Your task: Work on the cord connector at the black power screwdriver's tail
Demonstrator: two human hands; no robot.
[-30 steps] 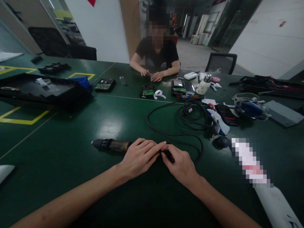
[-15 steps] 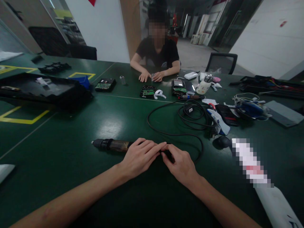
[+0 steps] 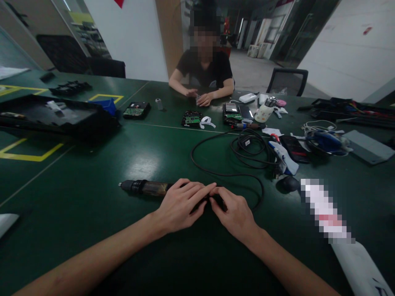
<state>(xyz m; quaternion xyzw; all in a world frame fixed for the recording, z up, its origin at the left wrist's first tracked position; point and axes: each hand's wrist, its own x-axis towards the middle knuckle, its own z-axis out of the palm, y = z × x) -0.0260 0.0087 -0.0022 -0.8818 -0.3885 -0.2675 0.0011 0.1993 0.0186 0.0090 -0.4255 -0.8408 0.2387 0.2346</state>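
Observation:
A dark electric screwdriver (image 3: 145, 188) with an amber body lies on its side on the green table (image 3: 92, 172), tip pointing left. My left hand (image 3: 182, 204) lies over its rear part, fingers curled round the body. My right hand (image 3: 235, 212) pinches the black rear end where the black cable (image 3: 228, 174) leaves the tool. The fingertips of both hands nearly touch.
A person sits across the table, hands together near a circuit board (image 3: 191, 119). More boards, a coiled cable (image 3: 251, 150), a black mouse (image 3: 288, 184), a blue-white tool (image 3: 285, 158) and small parts lie at right. A black tray (image 3: 52, 115) stands at left.
My hands have stayed on the screwdriver with only slight finger shifts. The person opposite has moved their hands a little.

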